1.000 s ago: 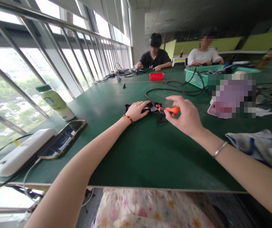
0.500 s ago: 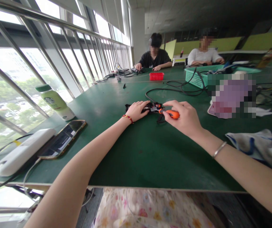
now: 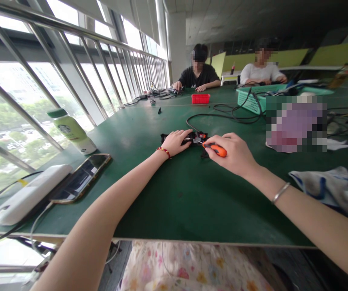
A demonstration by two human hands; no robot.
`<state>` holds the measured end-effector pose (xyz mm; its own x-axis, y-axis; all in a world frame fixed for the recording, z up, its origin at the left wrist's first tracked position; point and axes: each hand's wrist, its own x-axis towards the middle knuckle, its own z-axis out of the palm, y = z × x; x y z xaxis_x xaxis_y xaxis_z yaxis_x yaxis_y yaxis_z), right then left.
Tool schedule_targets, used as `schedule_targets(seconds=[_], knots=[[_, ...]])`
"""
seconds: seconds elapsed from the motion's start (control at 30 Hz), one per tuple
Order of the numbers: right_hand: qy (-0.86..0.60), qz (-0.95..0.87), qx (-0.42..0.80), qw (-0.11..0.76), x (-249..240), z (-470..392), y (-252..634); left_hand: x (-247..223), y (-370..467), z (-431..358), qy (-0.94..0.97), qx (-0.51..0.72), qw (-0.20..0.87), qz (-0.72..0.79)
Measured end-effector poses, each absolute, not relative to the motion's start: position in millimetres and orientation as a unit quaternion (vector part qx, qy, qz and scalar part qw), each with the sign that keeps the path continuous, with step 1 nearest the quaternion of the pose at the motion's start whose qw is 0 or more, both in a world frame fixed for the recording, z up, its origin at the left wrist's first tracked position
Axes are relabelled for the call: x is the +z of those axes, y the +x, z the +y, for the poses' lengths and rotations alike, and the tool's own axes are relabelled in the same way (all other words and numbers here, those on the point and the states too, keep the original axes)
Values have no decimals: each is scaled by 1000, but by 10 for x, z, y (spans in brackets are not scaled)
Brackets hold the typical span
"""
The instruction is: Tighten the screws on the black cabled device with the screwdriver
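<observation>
A black device (image 3: 196, 136) with small orange parts lies on the green table, a black cable running from it toward the back right. My left hand (image 3: 177, 142), with a red-and-yellow bracelet at the wrist, is closed around the device's left part. My right hand (image 3: 231, 152) is closed on an orange-handled screwdriver (image 3: 217, 150). Its metal shaft points left, and the tip reaches the middle of the device. What the tip touches is too small to tell.
The green table (image 3: 180, 210) bears a phone (image 3: 83, 178), power strip (image 3: 31, 194) and bottle (image 3: 72, 131) at left, a red tray (image 3: 200, 98) and teal basket (image 3: 248, 101) behind, and a cloth (image 3: 328, 186) at right. Two people sit beyond.
The fingers of my right hand have drawn in around the screwdriver, and its handle has shifted slightly left and down. My left hand and the device have stayed in place.
</observation>
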<state>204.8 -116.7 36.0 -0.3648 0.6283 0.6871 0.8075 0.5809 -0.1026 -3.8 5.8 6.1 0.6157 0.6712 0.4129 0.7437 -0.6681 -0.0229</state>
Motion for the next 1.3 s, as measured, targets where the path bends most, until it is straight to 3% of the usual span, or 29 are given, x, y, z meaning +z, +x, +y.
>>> schedule_targets(seconds=[0.37, 0.8, 1.3], knots=[[-417, -901, -71, 101, 283, -1241, 1858, 61, -47, 51, -890, -166, 110, -410], [-400, -912, -47, 73, 349, -1307, 1798, 151, -147, -146, -867, -102, 190, -448], [-339, -935, 24, 99, 286, -1309, 1764, 423, -934, -319, -719, -53, 102, -685]])
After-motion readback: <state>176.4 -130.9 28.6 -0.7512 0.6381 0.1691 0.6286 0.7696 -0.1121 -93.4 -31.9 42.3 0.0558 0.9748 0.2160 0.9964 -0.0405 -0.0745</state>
